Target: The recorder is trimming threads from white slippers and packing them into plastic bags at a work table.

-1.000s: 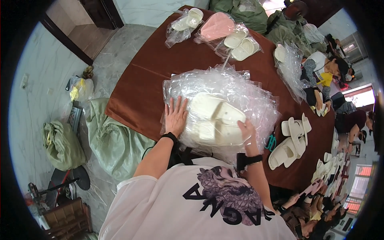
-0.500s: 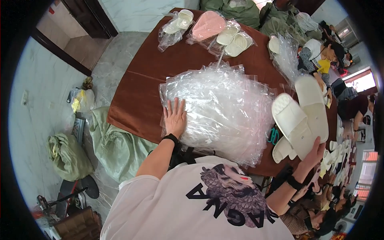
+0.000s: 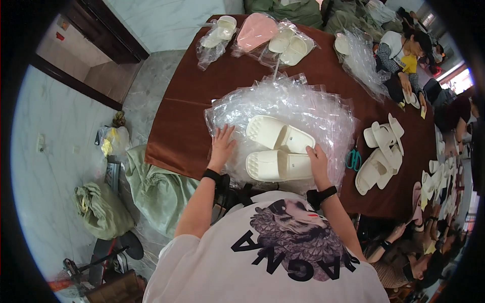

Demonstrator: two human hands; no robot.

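Note:
My right hand (image 3: 318,164) grips a pair of cream slippers (image 3: 267,165) at the heel ends, with the toes pointing left. Beneath the slippers spreads a fanned pile of clear plastic bags (image 3: 242,103) on the brown-covered table (image 3: 174,116). At the pile's left edge, my left hand (image 3: 221,147) rests with its fingers spread and holds nothing. Teal-handled scissors (image 3: 353,159) lie to the right of the bags. Beyond them, several loose cream slippers (image 3: 376,169) are heaped on the cloth.
Bagged cream slippers (image 3: 293,48) and a bagged pink item (image 3: 256,33) line the far edge. A green sack (image 3: 159,189) stands by the table's left side, another sack (image 3: 103,212) on the floor. A co-worker (image 3: 399,55) sits at the far right; other people work along the right.
My right hand has brought the pair of slippers from the table's right side leftward over the bags. My left hand stays at the pile's left edge.

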